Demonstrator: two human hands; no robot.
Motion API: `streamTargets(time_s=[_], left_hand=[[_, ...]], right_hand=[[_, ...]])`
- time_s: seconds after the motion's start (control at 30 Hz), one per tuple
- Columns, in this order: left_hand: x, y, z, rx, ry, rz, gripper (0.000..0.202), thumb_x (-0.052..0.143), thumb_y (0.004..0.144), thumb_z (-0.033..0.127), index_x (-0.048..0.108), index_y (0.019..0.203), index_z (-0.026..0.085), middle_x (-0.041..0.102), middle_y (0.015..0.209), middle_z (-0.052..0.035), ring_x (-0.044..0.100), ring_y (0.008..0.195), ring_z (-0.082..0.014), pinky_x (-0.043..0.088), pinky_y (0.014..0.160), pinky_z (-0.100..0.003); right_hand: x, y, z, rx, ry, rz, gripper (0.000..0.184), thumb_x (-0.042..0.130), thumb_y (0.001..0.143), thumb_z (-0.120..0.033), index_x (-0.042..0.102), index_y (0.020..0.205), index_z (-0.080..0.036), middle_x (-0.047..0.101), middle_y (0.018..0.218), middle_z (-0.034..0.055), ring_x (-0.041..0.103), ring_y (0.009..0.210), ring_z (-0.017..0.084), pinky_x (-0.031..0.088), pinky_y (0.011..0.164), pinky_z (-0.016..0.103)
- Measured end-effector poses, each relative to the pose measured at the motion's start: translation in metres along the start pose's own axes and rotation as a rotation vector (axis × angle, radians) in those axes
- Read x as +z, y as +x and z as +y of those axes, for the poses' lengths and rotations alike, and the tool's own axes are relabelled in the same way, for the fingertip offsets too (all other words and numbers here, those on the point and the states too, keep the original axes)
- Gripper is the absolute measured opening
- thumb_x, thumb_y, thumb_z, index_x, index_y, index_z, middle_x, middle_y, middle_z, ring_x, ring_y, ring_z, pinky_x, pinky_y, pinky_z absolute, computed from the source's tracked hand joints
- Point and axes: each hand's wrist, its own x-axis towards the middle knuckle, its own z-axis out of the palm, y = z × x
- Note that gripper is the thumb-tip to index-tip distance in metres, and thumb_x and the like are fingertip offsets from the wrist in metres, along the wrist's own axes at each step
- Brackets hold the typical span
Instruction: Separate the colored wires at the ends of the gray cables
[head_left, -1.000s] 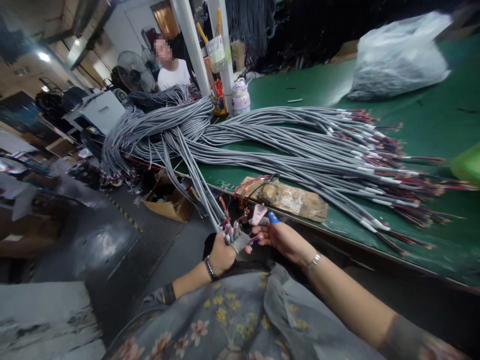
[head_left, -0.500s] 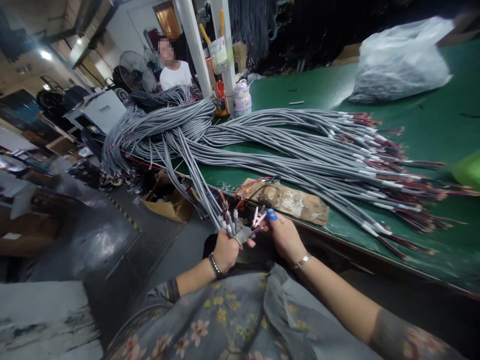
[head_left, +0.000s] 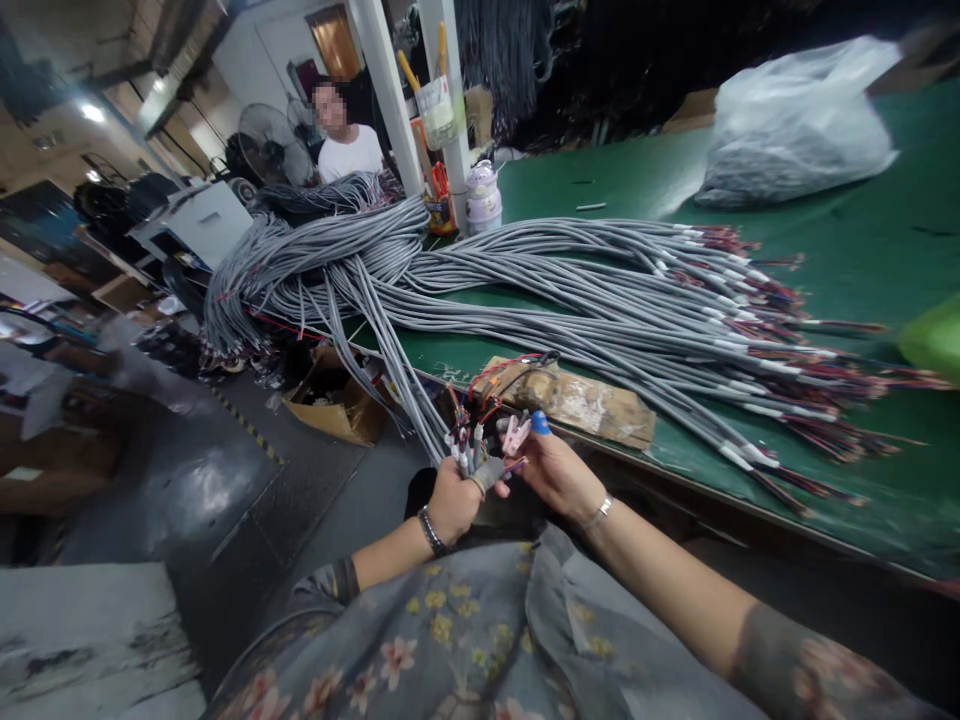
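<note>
My left hand [head_left: 454, 505] is closed around the ends of several grey cables [head_left: 420, 405], whose white sleeves and thin coloured wires stick out above the fingers. A grey wrap [head_left: 489, 473] covers its thumb. Close on the right is my right hand [head_left: 564, 478], with blue tape [head_left: 540, 423] on the thumb tip. Its thumb and fingers are closed on a small pink clip [head_left: 516, 436]. Purple and red wire ends [head_left: 516, 464] show between the two hands. My right fingertips are partly hidden there.
Bundles of grey cable [head_left: 570, 305] lie across the green table [head_left: 630, 180]. A worn wooden board [head_left: 592, 405] rests at its near edge. A filled plastic bag [head_left: 799, 125] stands at the back right, a cardboard box [head_left: 334, 405] below left. Another person [head_left: 349, 145] is across the table.
The pink clip has turned, and its arms now look closer together. My right hand has shifted slightly downward. My left hand keeps its hold on the cables.
</note>
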Motion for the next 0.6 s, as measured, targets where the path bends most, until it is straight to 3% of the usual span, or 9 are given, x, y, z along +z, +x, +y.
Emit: streamTargets(time_s=[0.13,0.3,0.47,0.6], left_hand=[[-0.003,-0.004,0.001,0.012,0.027,-0.009,0.044,0.069,0.068,0.058,0.06,0.06,0.015,0.06,0.049,-0.0022,0.049,0.045,-0.0106,0.03,0.044,-0.023],[-0.01,-0.011,0.003,0.047,0.114,-0.105,0.046,0.068,0.068,0.059,0.061,0.057,0.016,0.062,0.052,-0.0027,0.052,0.05,-0.0116,0.038,0.049,-0.023],[-0.01,-0.013,0.006,0.086,0.162,-0.172,0.044,0.067,0.07,0.056,0.061,0.055,0.015,0.06,0.053,-0.0035,0.052,0.052,-0.0124,0.042,0.054,-0.024],[-0.012,-0.01,0.004,0.106,0.221,-0.274,0.039,0.069,0.071,0.05,0.064,0.055,0.015,0.059,0.054,-0.0024,0.05,0.053,-0.0118,0.041,0.054,-0.023]], right_hand=[[-0.013,-0.006,0.0,0.121,-0.018,-0.089,0.041,0.063,0.075,-0.06,0.065,0.072,-0.02,0.066,0.071,0.0039,0.056,0.057,0.013,0.048,0.056,0.026],[-0.026,-0.016,-0.006,0.23,-0.173,-0.248,0.039,0.071,0.069,-0.056,0.068,0.072,-0.017,0.065,0.066,0.0038,0.059,0.058,0.013,0.049,0.055,0.025],[-0.02,-0.017,-0.008,0.171,-0.364,-0.182,0.032,0.082,0.06,-0.043,0.066,0.068,-0.016,0.063,0.06,-0.0003,0.052,0.051,0.008,0.044,0.052,0.023],[-0.011,-0.02,-0.003,0.069,-0.438,-0.156,0.029,0.082,0.06,-0.04,0.066,0.066,-0.016,0.065,0.061,0.001,0.055,0.053,0.011,0.046,0.053,0.026]])
